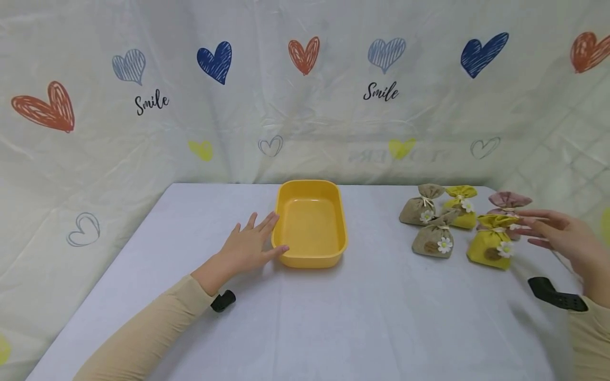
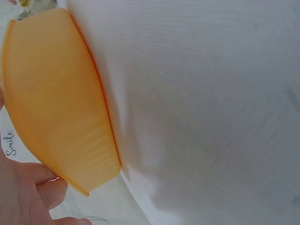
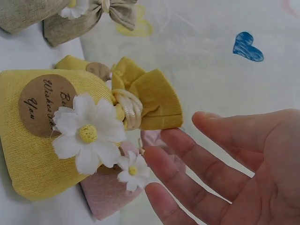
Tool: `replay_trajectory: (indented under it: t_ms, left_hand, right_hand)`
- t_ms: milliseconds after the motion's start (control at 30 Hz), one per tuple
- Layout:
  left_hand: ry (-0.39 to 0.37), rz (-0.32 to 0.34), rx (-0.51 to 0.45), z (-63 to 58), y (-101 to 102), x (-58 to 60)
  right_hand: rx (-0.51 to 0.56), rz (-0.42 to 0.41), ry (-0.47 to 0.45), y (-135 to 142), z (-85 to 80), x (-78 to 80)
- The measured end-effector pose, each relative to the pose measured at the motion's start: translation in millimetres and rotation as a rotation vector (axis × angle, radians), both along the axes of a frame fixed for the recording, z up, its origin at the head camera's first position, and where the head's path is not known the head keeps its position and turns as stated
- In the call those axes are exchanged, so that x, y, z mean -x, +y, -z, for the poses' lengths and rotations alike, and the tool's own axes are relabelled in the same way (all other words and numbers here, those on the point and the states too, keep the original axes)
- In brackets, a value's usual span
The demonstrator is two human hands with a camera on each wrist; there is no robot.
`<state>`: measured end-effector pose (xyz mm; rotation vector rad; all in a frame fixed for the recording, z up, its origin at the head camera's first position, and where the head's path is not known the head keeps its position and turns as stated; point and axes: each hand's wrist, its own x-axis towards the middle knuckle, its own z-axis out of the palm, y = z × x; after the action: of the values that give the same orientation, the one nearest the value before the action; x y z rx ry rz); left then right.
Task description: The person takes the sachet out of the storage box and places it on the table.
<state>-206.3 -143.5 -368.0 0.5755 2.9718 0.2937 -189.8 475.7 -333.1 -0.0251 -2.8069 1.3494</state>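
Note:
My left hand (image 1: 248,246) rests with spread fingers on the left rim of a yellow plastic tub (image 1: 312,227), which stands on the table. In the left wrist view, fingers (image 2: 49,190) lie along the tub's edge. At the right, my right hand (image 1: 564,235) reaches toward a yellow drawstring pouch (image 1: 491,246) with a white flower and a round brown label. Its fingers are loosely extended beside the pouch's gathered top, the thumb apart from the others, in the right wrist view. A pink pouch (image 3: 110,192) stands behind, partly hidden by the yellow one.
Two grey-beige pouches (image 1: 433,241) and another yellow pouch (image 1: 461,214) stand left of the right hand. A white cloth covers the table (image 1: 333,323). Behind it hangs a white curtain (image 1: 267,106) printed with hearts. Black straps (image 1: 557,296) are on the wrists.

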Motion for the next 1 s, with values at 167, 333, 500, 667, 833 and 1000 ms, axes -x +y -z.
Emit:
replay_trajectory:
  t_ms: [167,333,500,667,833,1000]
  left_hand:
    - [-0.005,0.001,-0.004,-0.9,0.1,0.2]
    - [0.001,0.003,0.002,-0.8,-0.5,0.9]
    - [-0.002,0.002,0.005,-0.4,-1.8,1.5]
    - [-0.008,-0.002,0.001,-0.4,-2.7,3.7]
    - [-0.003,-0.001,-0.003,-4.3,-2.0,6.1]
    - [0.013,-0.024,-0.018,-11.7,-4.0,11.0]
  right_hand:
    - [-0.049,0.035,0.032,-3.7,-4.6,-1.6]
    - [-0.105,0.063,0.054,-10.6,-9.2,-4.1]
    - [-0.123,0.039,0.093,-21.7,-17.0,-6.4]
    - [-0.165,0.006,0.109,-41.3,-29.4,-6.7]
    - [-0.210,-0.037,0.098,-69.2,-42.0,-4.9]
    - [-0.235,-0.096,0.130,-99.5,-49.6,2.2]
